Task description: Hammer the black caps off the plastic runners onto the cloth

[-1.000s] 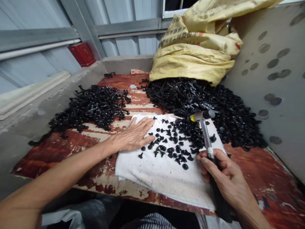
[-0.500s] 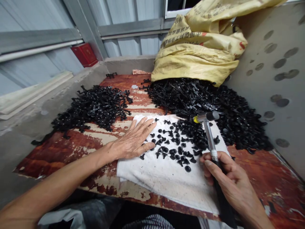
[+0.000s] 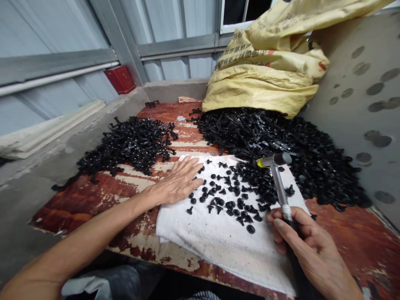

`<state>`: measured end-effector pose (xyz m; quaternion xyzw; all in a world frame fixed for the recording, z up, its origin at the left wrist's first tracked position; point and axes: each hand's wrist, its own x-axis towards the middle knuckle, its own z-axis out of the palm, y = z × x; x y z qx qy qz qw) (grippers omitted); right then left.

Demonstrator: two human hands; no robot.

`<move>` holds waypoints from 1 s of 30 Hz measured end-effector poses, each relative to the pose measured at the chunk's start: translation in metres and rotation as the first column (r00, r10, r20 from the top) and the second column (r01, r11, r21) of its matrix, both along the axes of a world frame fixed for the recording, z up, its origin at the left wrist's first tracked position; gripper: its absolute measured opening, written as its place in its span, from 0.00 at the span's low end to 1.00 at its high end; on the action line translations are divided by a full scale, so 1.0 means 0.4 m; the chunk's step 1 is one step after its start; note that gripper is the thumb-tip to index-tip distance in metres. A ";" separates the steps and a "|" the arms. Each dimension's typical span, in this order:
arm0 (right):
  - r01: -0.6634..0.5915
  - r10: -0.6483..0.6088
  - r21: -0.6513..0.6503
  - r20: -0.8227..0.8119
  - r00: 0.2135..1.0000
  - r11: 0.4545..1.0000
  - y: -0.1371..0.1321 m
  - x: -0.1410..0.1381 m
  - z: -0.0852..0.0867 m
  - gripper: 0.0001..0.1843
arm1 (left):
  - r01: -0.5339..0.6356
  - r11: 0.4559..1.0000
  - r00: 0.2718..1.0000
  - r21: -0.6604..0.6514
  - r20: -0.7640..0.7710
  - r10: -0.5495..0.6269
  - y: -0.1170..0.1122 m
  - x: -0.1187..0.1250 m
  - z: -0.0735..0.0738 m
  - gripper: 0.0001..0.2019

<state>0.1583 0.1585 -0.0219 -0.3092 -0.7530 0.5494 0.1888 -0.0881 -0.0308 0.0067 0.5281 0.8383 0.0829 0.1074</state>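
My left hand (image 3: 181,182) lies flat with its fingers stretched out, on the left edge of a white cloth (image 3: 193,227). Loose black suction-cup-like parts (image 3: 229,204), small discs with short stems, are scattered on the cloth to the right of that hand. My right hand (image 3: 308,239) is wrapped round the black handle of a small hammer (image 3: 279,183). The hammer's head, one face yellow and the other black, points up and hangs over the right part of the cloth, close to the denser cluster of black parts.
A heap of black linked parts (image 3: 131,143) lies at the left of the worn red-brown board (image 3: 71,204). Behind the cloth, a bigger heap (image 3: 325,162) spills from a yellow woven sack (image 3: 262,85). A low wall and a red box (image 3: 120,79) stand at the back left.
The whole view has shifted, so everything sits slightly lower and further right. My left hand has slid a little left across the cloth, away from the loose parts. The hammer stays in my right hand.
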 end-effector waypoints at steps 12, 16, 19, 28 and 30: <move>-0.012 0.012 0.034 0.000 1.000 0.999 0.001 -0.003 0.002 0.20 | 0.018 1.000 0.999 0.023 -0.035 -0.017 -0.035 0.006 -0.007 0.34; -0.003 0.003 0.017 -0.007 1.000 1.000 0.003 0.001 -0.001 0.20 | -0.009 0.999 0.999 0.045 -0.045 0.011 -0.075 -0.002 -0.024 0.33; 0.003 -0.003 -0.013 -0.002 1.000 1.000 0.007 0.007 -0.012 0.17 | -0.030 0.998 0.998 0.064 -0.044 0.032 -0.092 -0.004 -0.030 0.32; -0.046 0.045 -0.026 -0.004 0.999 0.999 0.020 0.016 -0.025 0.16 | 0.031 0.993 0.999 0.115 -0.047 -0.026 -0.087 0.007 -0.014 0.31; -0.050 0.050 -0.013 0.001 0.999 0.999 0.018 0.013 -0.020 0.17 | 0.049 0.993 0.998 0.110 -0.052 -0.044 -0.097 0.013 -0.018 0.31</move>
